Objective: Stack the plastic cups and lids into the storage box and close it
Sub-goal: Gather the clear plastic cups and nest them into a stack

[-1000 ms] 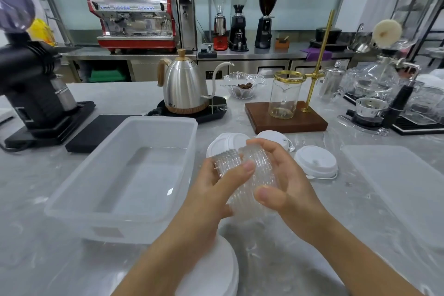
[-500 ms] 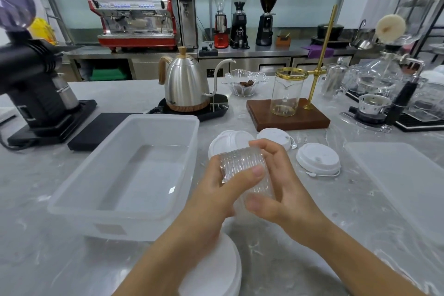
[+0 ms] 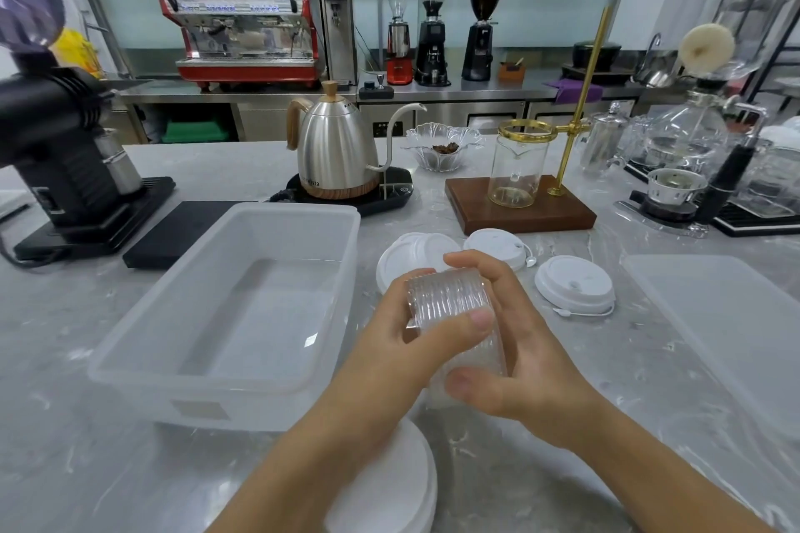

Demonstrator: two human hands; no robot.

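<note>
We hold a stack of clear ribbed plastic cups between both hands, just above the grey marble counter. Our left hand wraps the stack from the left, its thumb laid across the near side of the ribbed walls. Our right hand closes round it from the right, fingers curled over the far top edge and the thumb pressed against the lower part. The stack sits tilted, its rims turned up and to the left, and it lies squarely between the two palms, so most of its lower end is hidden by the right thumb.

The open storage box stands on the counter just left of our hands, with nothing in it that we can see. Its flat translucent box lid lies well apart on the right. Beyond our fingers, white cup lids rest on the counter, one to the right and others partly hidden behind the stack. A further pile of white lids sits under our left forearm, near the front edge
</note>
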